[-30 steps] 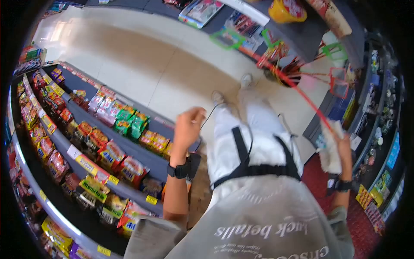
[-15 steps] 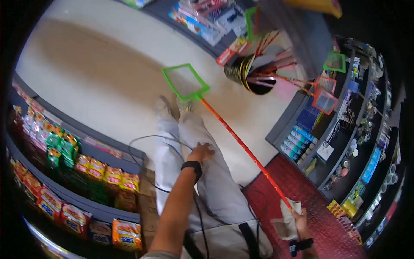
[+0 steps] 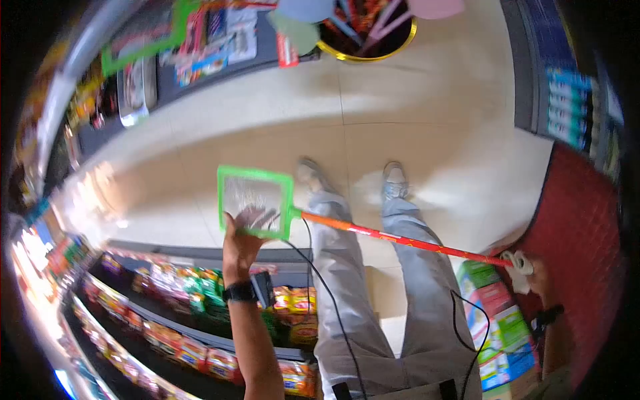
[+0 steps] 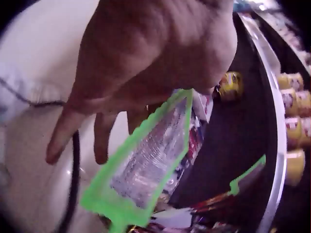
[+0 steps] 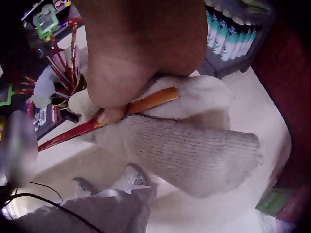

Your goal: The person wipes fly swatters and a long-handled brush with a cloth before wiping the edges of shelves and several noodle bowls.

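A fly swatter (image 3: 407, 241) with a long red-orange handle lies across my body in the head view. Its green-framed mesh head (image 4: 153, 150) is at my left hand (image 3: 241, 252). The left fingers (image 4: 101, 138) are straight and spread; in the head view they show through the mesh, behind it. My right hand (image 3: 539, 279) grips the handle's other end together with a white knitted cloth (image 5: 189, 153), ribbed like a work glove. In the right wrist view, the handle's orange tip (image 5: 160, 98) pokes out past that hand over the cloth.
A gold-rimmed black bucket (image 3: 407, 47) of swatters stands ahead on the tiled floor. Snack shelves (image 3: 200, 343) run along the lower left, and spray cans (image 3: 570, 110) line a right-hand shelf. A black cable (image 3: 333, 300) hangs over my legs; red matting (image 3: 573, 233) lies right.
The view has turned. The swatter's head has come across to my left hand, which has lifted off the leg area and opened beneath the mesh. My right hand keeps hold of the handle and cloth.
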### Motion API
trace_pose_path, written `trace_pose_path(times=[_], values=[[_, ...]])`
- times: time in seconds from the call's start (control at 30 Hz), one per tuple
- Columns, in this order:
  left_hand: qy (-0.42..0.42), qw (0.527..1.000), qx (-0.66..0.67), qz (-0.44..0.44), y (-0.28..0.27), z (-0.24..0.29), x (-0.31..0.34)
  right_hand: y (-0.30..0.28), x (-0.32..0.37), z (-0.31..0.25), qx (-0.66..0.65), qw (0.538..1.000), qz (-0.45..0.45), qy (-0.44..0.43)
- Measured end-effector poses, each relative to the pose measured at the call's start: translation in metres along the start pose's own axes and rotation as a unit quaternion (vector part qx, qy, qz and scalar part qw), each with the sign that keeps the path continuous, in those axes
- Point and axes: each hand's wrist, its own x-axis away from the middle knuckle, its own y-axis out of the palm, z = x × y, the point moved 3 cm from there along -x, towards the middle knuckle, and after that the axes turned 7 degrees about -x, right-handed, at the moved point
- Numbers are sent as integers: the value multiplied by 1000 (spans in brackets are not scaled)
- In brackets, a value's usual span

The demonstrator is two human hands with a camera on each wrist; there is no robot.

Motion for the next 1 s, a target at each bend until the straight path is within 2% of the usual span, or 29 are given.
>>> trace_pose_path(times=[0.03,0.07,0.1,0.2,0.23,0.3,0.33,0.37,0.4,0.43,0.47,0.5,0.53,0.57,0.6,0.63,0.73,0.83,0.87,0.97,1.0], values=[[-3,990,-142,8,8,16,13,0,-18,-8,117,993,8,-32],[-8,967,-255,-18,33,41,30,2,-33,-4,189,976,31,-103],[-7,947,-319,-24,54,61,43,7,-48,8,260,948,61,-173],[130,917,-374,48,114,116,88,33,-71,28,244,906,280,-204],[186,902,-384,61,132,134,111,42,-80,40,218,921,288,-147],[264,833,-456,170,178,167,159,63,-99,66,170,940,294,-31],[301,808,-464,201,209,175,186,93,-106,95,189,932,309,18],[338,782,-470,232,239,179,210,123,-104,101,203,917,338,-50],[391,746,-481,244,260,182,228,138,-88,55,159,955,242,68],[444,707,-487,256,279,184,245,144,-71,-1,67,978,167,102],[457,691,-492,267,296,188,258,170,-61,-20,70,983,168,35],[438,682,-522,266,304,197,271,175,-47,-58,-39,994,102,24],[459,658,-530,276,314,204,278,197,-43,-63,-17,985,109,-135],[477,633,-538,285,324,209,283,200,-27,-92,67,985,116,-112],[506,619,-516,307,334,211,283,200,-28,-104,54,994,42,-89],[513,612,-516,311,340,217,287,200,-31,-111,40,996,-32,-66],[515,591,-530,324,351,243,300,248,-69,-51,116,991,-34,-52],[524,582,-539,309,352,272,304,230,-81,-58,101,993,-56,-17],[542,573,-534,306,358,278,305,236,-85,-60,97,995,-37,-9],[578,542,-538,288,368,299,304,248,-93,-67,84,995,-41,-20],[563,550,-545,289,373,307,301,253,-97,-73,91,994,-8,-57]])
